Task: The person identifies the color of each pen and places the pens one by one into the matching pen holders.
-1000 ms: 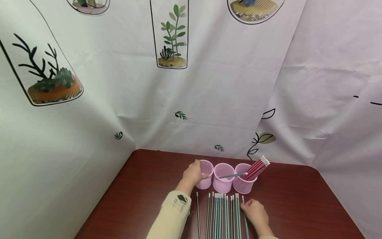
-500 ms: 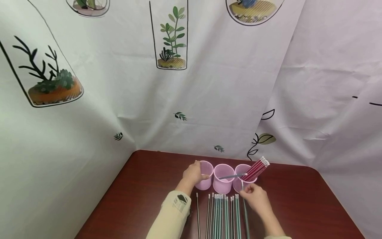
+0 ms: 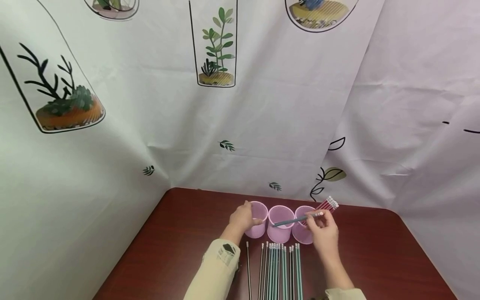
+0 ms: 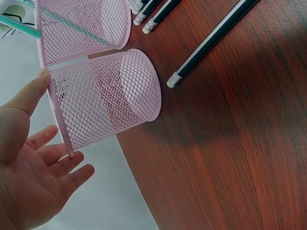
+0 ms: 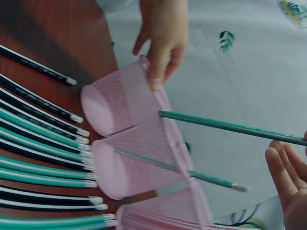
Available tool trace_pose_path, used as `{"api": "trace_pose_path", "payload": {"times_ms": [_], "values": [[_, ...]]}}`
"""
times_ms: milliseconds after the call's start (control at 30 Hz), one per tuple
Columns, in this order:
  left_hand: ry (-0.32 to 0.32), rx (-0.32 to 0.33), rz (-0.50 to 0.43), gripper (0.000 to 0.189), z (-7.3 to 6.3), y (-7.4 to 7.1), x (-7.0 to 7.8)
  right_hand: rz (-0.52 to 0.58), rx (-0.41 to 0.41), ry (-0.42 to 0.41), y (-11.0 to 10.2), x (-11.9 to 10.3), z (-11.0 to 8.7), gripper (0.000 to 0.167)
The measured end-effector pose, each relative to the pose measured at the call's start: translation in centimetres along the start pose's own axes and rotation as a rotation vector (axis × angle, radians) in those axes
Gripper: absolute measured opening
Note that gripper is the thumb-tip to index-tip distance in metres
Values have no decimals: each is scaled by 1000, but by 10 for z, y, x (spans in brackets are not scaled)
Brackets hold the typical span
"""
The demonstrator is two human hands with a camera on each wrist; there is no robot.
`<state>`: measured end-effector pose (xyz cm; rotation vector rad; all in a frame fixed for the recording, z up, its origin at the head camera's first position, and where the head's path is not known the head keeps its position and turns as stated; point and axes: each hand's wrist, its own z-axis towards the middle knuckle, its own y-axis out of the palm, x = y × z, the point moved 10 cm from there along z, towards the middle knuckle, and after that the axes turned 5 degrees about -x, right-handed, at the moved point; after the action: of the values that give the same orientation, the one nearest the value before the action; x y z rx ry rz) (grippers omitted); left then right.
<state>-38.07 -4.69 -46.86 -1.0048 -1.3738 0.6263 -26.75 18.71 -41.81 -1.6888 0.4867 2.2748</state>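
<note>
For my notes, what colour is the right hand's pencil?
The held pencil is mainly green, clearest in the right wrist view.

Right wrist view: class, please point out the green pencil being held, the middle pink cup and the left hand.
Held green pencil [image 5: 230, 126]: right wrist view, on its shaft.
Middle pink cup [image 5: 148, 175]: right wrist view, on its mesh wall.
Left hand [image 5: 165, 33]: right wrist view, middle of the visible hand.
</note>
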Motion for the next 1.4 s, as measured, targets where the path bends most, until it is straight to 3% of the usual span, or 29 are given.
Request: {"api": "trace_pose_path", "payload": {"times_ms": [333,433,600,700,933,1400], "values": [[18,13,8,83,0,0,1,148,138,-67,-12,13,-3,9],[17,14,9,82,1,-1,0,59,149,-37,-11,20,-4,9],[4,8,-4,84,1,0,-3,-201,131,68,-5,42,-7,13],[-2,3,-8,87,2,2,-4,-274,138,135,-4,57,-8,15],[6,6,11,87,2,2,-3,-229,118,242,0,80,-8,21],[6,18,11,86,2,2,-4,-224,111,268,0,88,-11,25]]}}
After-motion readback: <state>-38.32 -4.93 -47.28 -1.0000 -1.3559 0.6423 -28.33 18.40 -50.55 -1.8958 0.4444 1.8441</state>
